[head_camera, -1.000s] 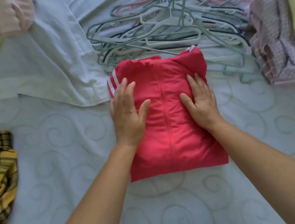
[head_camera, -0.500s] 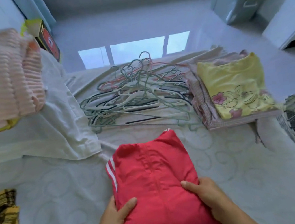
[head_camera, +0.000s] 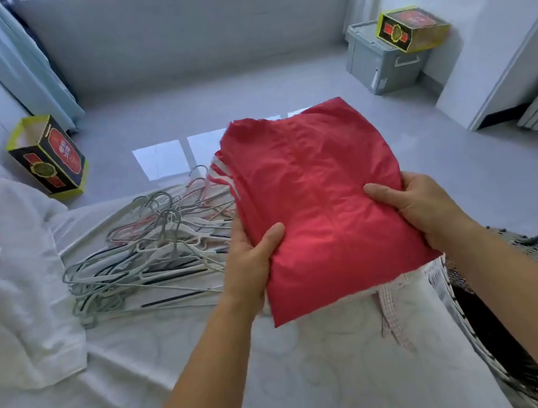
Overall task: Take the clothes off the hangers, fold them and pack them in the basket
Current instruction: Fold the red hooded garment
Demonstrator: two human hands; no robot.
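The basket (head_camera: 507, 336) sits at the right edge of the bed (head_camera: 149, 393), partly cut off; its inside is dark, so what it holds cannot be made out. The folded red jacket (head_camera: 323, 210) is held up in the air over the bed, near the basket. The left hand (head_camera: 252, 265) and right hand (head_camera: 423, 206) pinch its sides, thumbs on top, other fingers hidden underneath. Empty hangers (head_camera: 150, 251) lie piled on the bed.
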